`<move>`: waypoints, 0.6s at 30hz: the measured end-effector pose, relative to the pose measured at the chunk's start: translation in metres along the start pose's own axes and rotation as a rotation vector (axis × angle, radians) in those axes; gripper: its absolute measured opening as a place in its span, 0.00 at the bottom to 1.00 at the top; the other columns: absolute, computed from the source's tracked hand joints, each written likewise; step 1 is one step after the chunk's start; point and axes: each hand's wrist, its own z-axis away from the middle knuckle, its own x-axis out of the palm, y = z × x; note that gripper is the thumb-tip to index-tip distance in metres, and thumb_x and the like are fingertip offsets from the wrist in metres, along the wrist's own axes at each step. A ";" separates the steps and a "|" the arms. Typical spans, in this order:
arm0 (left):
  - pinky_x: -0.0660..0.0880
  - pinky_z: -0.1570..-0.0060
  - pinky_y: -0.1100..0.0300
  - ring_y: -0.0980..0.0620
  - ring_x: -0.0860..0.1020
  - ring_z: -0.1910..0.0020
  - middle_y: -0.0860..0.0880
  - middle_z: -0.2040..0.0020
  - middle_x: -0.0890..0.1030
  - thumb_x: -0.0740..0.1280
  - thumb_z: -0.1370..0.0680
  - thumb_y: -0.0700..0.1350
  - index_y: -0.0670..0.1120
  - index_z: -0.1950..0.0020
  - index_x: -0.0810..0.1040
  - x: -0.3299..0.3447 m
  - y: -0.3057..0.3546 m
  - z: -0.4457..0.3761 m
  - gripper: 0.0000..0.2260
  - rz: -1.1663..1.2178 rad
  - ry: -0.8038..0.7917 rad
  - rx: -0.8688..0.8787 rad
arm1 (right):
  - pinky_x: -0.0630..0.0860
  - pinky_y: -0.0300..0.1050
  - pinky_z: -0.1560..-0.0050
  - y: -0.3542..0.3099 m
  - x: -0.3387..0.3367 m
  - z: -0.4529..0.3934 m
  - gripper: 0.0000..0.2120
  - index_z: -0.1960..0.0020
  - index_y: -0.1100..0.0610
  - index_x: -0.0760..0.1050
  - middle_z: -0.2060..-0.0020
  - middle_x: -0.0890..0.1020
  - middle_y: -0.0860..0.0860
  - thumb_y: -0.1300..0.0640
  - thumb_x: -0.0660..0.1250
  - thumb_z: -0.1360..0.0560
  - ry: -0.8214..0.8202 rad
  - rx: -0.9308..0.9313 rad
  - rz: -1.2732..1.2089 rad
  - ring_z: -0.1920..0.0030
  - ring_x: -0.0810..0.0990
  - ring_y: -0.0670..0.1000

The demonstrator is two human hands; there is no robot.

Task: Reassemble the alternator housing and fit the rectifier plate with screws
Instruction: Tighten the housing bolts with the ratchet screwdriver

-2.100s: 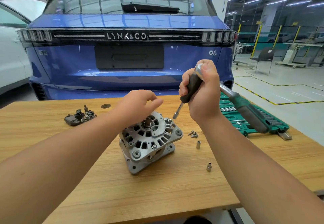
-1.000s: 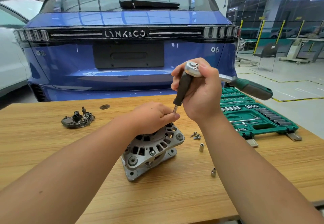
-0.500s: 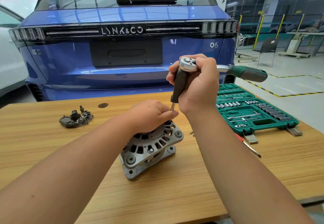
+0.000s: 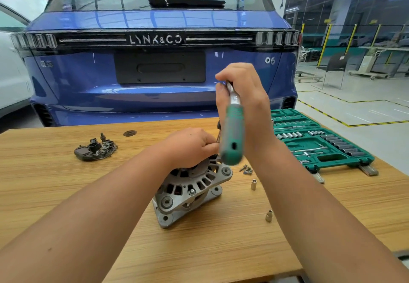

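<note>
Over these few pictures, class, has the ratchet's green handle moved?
Yes. The green handle has swung from pointing right, over the socket case, round toward the camera; the right hand grips the ratchet's head.

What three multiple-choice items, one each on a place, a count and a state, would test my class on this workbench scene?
1. Where is the open green socket case?
A. right of the grey metal alternator
B. left of it
C. on the floor

2. How many small loose silver sockets stand on the wooden table right of the alternator?
A. none
B. two
C. six

3. What is the right hand doing?
A. resting open
B. gripping the green-handled ratchet
C. holding a cloth

Answers: 1 A, the case lies at the table's right edge. 2 B, one socket and another. 3 B, its fingers wrap the ratchet's head.
</note>
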 end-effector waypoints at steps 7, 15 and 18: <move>0.74 0.59 0.49 0.49 0.74 0.65 0.50 0.65 0.76 0.57 0.16 0.61 0.48 0.56 0.79 -0.006 0.004 0.005 0.21 -0.031 -0.026 0.055 | 0.54 0.45 0.67 -0.031 -0.036 -0.043 0.16 0.50 0.50 0.68 0.58 0.67 0.47 0.44 0.46 0.27 -0.684 0.172 0.616 0.65 0.65 0.51; 0.71 0.60 0.53 0.49 0.75 0.64 0.48 0.62 0.79 0.57 0.16 0.62 0.50 0.52 0.81 -0.006 0.005 0.007 0.20 -0.035 -0.055 0.040 | 0.70 0.49 0.62 -0.014 -0.028 -0.087 0.13 0.56 0.60 0.76 0.58 0.86 0.56 0.51 0.62 0.21 -0.922 0.555 0.412 0.62 0.78 0.56; 0.69 0.62 0.54 0.52 0.72 0.66 0.52 0.65 0.75 0.58 0.16 0.61 0.49 0.55 0.79 -0.006 0.006 0.008 0.20 -0.036 -0.042 0.037 | 0.79 0.44 0.59 -0.009 -0.030 -0.082 0.10 0.47 0.65 0.78 0.64 0.86 0.57 0.58 0.66 0.21 -0.740 0.988 -0.279 0.61 0.87 0.57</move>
